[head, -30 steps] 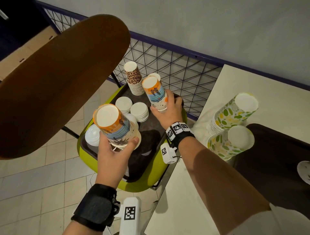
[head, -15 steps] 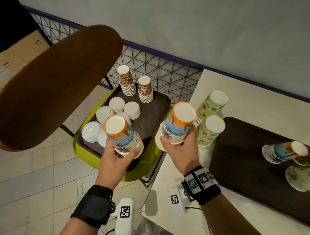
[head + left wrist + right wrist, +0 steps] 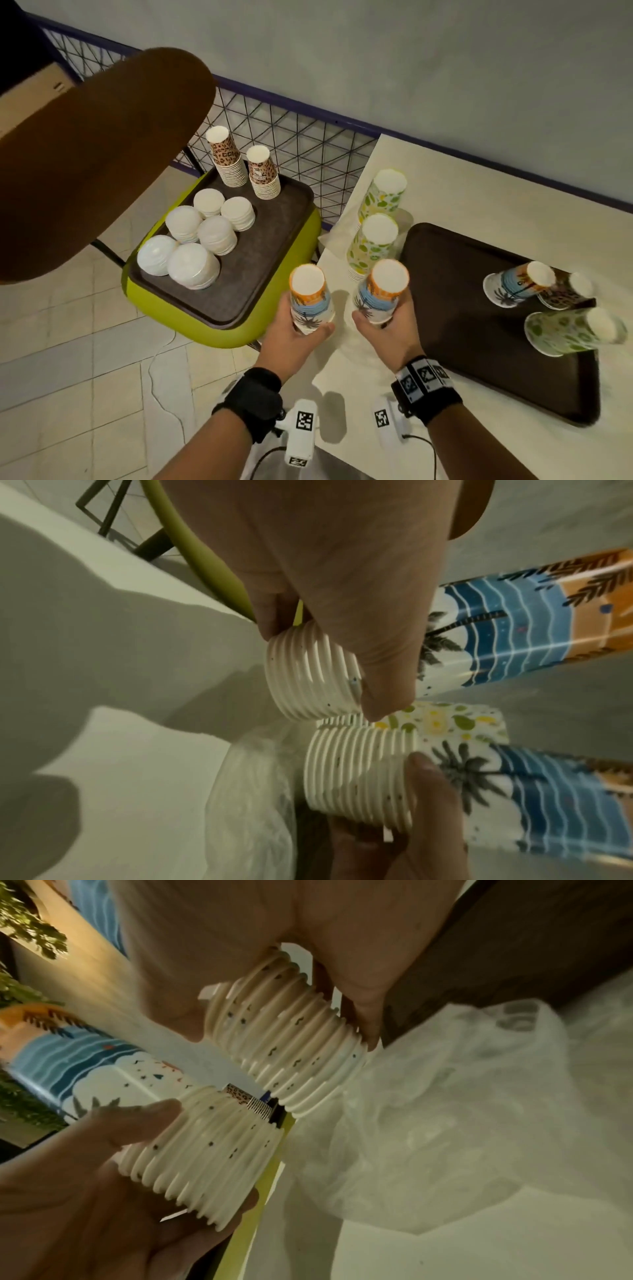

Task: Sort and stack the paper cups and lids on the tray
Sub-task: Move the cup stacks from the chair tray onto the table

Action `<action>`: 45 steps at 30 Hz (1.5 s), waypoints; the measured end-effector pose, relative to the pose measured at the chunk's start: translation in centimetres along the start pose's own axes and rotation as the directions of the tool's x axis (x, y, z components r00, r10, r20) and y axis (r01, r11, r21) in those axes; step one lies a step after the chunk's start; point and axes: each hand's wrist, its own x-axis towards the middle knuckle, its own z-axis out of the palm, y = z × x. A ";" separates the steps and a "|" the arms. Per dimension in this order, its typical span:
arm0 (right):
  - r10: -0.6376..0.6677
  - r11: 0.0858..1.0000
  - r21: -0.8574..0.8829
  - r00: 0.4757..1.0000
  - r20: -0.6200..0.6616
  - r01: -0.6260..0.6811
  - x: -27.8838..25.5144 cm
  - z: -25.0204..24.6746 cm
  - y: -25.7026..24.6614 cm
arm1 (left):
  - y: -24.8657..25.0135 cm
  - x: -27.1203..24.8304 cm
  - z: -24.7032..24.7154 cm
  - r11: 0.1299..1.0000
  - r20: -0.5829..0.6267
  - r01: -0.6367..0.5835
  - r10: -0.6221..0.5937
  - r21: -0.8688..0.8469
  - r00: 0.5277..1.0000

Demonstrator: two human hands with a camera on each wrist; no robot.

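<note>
My left hand (image 3: 301, 329) grips a stack of palm-print paper cups (image 3: 310, 299), upside down, over the table's left edge. My right hand (image 3: 376, 323) grips a second palm-print stack (image 3: 380, 294) just to its right, beside the brown table tray (image 3: 479, 359). In the left wrist view my left hand (image 3: 323, 672) holds the ribbed rims of its stack (image 3: 308, 680); in the right wrist view my right hand (image 3: 281, 1026) does the same with its stack (image 3: 294, 1053). On the table tray lie a palm cup (image 3: 510, 286), a leopard cup (image 3: 561, 294) and a green-leaf cup (image 3: 565, 334).
Two green-leaf cup stacks (image 3: 375, 240) stand on the white table (image 3: 479, 192) behind my hands. A second tray (image 3: 260, 260) on a green chair (image 3: 212, 325) bears several white lid piles (image 3: 193, 265) and two leopard cup stacks (image 3: 227, 157). A clear plastic bag (image 3: 445, 1096) lies near the table edge. A brown chair back (image 3: 89, 154) looms left.
Both hands carried their palm-print stacks from the chair tray rightward to the table. The right-hand stack now sits level with the left one, side by side.
</note>
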 end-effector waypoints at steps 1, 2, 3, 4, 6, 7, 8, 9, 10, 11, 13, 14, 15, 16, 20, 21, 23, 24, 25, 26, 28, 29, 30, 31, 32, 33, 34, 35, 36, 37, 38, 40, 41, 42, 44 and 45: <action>-0.011 1.000 -0.020 1.000 0.016 0.011 0.5 0.1 0.3 | -0.4 0.0 0.7 1.000 -0.011 -0.003 0.003 -0.006 1.000; -0.017 0.999 -0.043 1.000 0.023 0.018 0.8 0.2 0.5 | -0.7 0.1 1.2 1.000 -0.022 -0.003 0.002 -0.014 1.000; -0.012 0.998 -0.056 1.000 0.029 0.013 1.1 0.3 0.9 | -1.1 0.1 1.6 1.000 -0.036 -0.001 0.000 -0.018 0.999; 0.000 0.998 -0.067 0.999 0.033 0.002 1.3 0.4 1.2 | -1.4 0.2 2.0 1.000 -0.050 0.002 -0.003 -0.016 0.999; 0.005 0.996 -0.086 0.999 0.047 -0.001 1.5 0.6 1.8 | -1.9 0.2 2.6 1.000 -0.078 0.010 -0.010 -0.006 0.997; 0.009 0.996 -0.093 0.999 0.052 -0.004 1.6 0.7 2.0 | -2.2 0.2 2.8 1.000 -0.088 0.010 -0.010 -0.002 0.996; 0.019 0.994 -0.110 0.998 0.055 -0.013 1.8 0.7 2.3 | -2.4 0.1 3.0 1.000 -0.096 0.016 -0.016 0.004 0.995; 0.023 0.992 -0.126 0.998 0.062 -0.015 1.9 0.7 2.7 | -2.6 0.0 3.2 1.000 -0.103 0.022 -0.021 0.012 0.994; 0.028 0.989 -0.145 0.997 0.071 -0.017 2.1 0.8 2.8 | -2.8 0.0 3.3 0.999 -0.109 0.029 -0.026 0.023 0.994; 0.034 0.989 -0.149 0.996 0.081 -0.022 2.3 0.9 3.2 | -3.0 -0.1 3.4 0.999 -0.110 0.034 -0.030 0.036 0.993; 0.049 0.990 -0.139 0.995 0.085 -0.037 2.4 0.9 3.5 | -3.3 -0.2 3.5 0.998 -0.107 0.040 -0.034 0.054 0.994; 0.057 0.990 -0.134 0.995 0.083 -0.045 2.3 0.9 3.5 | -3.4 -0.2 3.5 0.997 -0.105 0.041 -0.035 0.058 0.994; 0.058 0.991 -0.123 0.995 0.082 -0.048 2.1 0.9 3.5 | -3.5 -0.2 3.5 0.997 -0.106 0.045 -0.038 0.065 0.994; 0.065 0.992 -0.117 0.994 0.083 -0.055 2.0 0.8 3.4 | -3.6 -0.2 3.5 0.996 -0.107 0.048 -0.040 0.073 0.993; 0.063 0.990 -0.135 0.993 0.098 -0.050 1.8 0.6 3.2 | -4.3 -0.5 3.4 0.994 -0.110 0.059 -0.049 0.088 0.993; 0.067 0.988 -0.145 0.993 0.098 -0.052 1.9 0.6 3.1 | -4.4 -0.6 3.4 0.993 -0.108 0.058 -0.047 0.102 0.993; 0.066 0.985 -0.167 0.992 0.107 -0.047 2.1 0.5 3.0 | -4.5 -0.5 3.4 0.990 -0.097 0.045 -0.032 0.131 0.995; 0.063 0.983 -0.180 0.991 0.115 -0.042 2.2 0.5 3.0 | -4.4 -0.4 3.4 0.989 -0.094 0.041 -0.027 0.143 0.995; 0.065 0.981 -0.190 0.991 0.120 -0.041 2.3 0.5 3.0 | -4.3 -0.4 3.4 0.988 -0.091 0.040 -0.026 0.148 0.995; 0.070 0.979 -0.198 0.989 0.130 -0.043 2.3 0.4 2.9 | -4.2 -0.4 3.4 0.988 -0.089 0.041 -0.028 0.150 0.996; 0.077 0.971 -0.237 0.985 0.157 -0.039 2.4 0.2 2.6 | -4.0 -0.3 3.5 0.987 -0.080 0.043 -0.031 0.152 0.996; 0.076 0.965 -0.259 0.982 0.174 -0.029 2.4 -0.1 2.4 | -4.0 -0.2 3.5 0.987 -0.076 0.045 -0.034 0.152 0.997; 0.071 0.962 -0.274 0.979 0.193 -0.016 2.3 -0.4 2.1 | -4.0 -0.2 3.5 0.988 -0.071 0.044 -0.034 0.151 0.997; 0.068 0.959 -0.282 0.976 0.208 -0.007 2.1 -0.8 1.8 | -3.9 -0.2 3.4 0.988 -0.067 0.047 -0.037 0.150 0.997; 0.075 0.957 -0.289 0.975 0.211 -0.011 1.8 -1.4 1.3 | -3.8 -0.2 3.4 0.988 -0.063 0.052 -0.044 0.143 0.997; 0.093 0.954 -0.298 0.974 0.207 -0.028 1.3 -2.0 0.7 | -3.7 -0.3 3.3 0.989 -0.057 0.062 -0.055 0.132 0.997; 0.111 0.951 -0.306 0.974 0.195 -0.047 0.7 -2.7 -0.1 | -3.6 -0.4 3.2 0.990 -0.054 0.074 -0.068 0.123 0.996; 0.115 0.948 -0.313 0.979 0.166 -0.059 0.1 -3.4 -1.1 | -3.4 -0.5 2.9 0.989 -0.047 0.087 -0.081 0.123 0.996; 0.097 0.948 -0.313 0.988 0.117 -0.055 -0.7 -4.2 -2.1 | -3.4 -0.7 2.5 0.987 -0.036 0.095 -0.091 0.128 0.995; 0.046 0.949 -0.314 0.997 0.058 -0.026 -1.5 -4.8 -3.4 | -3.3 -1.0 1.8 0.984 -0.025 0.099 -0.097 0.148 0.995; -0.020 0.948 -0.316 1.000 0.005 0.020 -2.3 -5.3 -4.8 | -3.1 -1.3 1.0 0.978 -0.008 0.100 -0.100 0.185 0.995; -0.130 0.948 -0.297 0.991 -0.031 0.115 -4.2 -6.2 -7.5 | -2.4 -2.4 -1.0 0.952 0.016 0.091 -0.100 0.291 0.995; -0.170 0.951 -0.262 0.985 -0.009 0.162 -5.3 -6.4 -8.9 | -2.1 -3.1 -2.2 0.937 0.002 0.087 -0.094 0.338 0.996; -0.206 0.957 -0.198 0.978 0.044 0.210 -6.5 -5.8 -10.7 | -1.4 -4.0 -4.2 0.923 -0.035 0.081 -0.073 0.376 0.997; -0.251 0.959 -0.096 0.957 0.147 0.266 -8.7 -4.9 -13.3 | -0.1 -4.7 -6.5 0.896 -0.077 0.050 -0.018 0.442 0.997; -0.269 0.958 -0.043 0.939 0.212 0.284 -9.5 -3.8 -14.5 | 0.8 -5.0 -8.1 0.888 -0.111 0.043 0.010 0.458 0.994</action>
